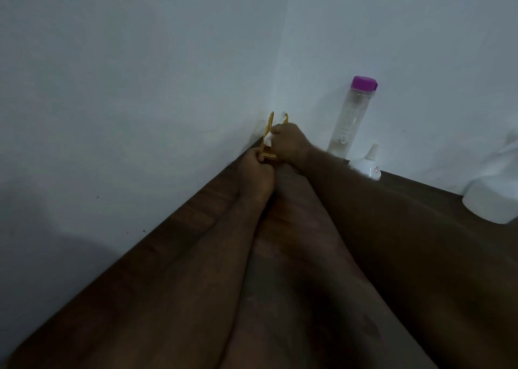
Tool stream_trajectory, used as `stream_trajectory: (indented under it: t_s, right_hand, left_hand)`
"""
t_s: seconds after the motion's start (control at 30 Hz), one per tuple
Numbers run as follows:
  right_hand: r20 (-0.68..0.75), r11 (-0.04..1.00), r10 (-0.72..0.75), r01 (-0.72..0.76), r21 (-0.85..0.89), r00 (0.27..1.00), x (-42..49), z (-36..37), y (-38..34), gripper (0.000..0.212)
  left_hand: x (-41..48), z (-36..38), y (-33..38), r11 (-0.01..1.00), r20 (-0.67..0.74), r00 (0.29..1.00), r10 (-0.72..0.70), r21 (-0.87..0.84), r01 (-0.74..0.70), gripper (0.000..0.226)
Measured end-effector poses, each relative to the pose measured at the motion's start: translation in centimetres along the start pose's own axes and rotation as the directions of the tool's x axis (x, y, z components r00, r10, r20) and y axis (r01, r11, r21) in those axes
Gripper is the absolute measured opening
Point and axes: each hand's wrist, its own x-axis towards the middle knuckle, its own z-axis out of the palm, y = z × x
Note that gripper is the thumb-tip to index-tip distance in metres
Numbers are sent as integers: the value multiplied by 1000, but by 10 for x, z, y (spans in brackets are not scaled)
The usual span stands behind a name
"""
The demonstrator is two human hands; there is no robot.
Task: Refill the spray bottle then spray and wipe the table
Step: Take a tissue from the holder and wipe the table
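Both my arms reach to the far corner of the dark wooden table [179, 242]. There stands a yellow napkin holder [269, 124] against the wall. My left hand [256, 172] grips the holder's base. My right hand [288, 144] pinches a white tissue [268, 139] at the holder. A clear bottle with a purple cap [351, 116] stands upright by the right wall. Next to it a small white spray bottle [367, 165] stands on the table, just right of my right forearm.
Pale walls meet in the corner behind the holder. At the right edge of the view a large white container [493, 197] sits on the table. The table's left edge runs along the left wall.
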Motion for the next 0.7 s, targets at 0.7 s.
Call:
stream_trajectory:
  t_s: [0.7]
  right_hand:
    - [-81,855,31,15,518,996,-31,-44,2,24]
  left_hand:
    - [-10,-1,11,951,-143,945,293,-53,-303,19]
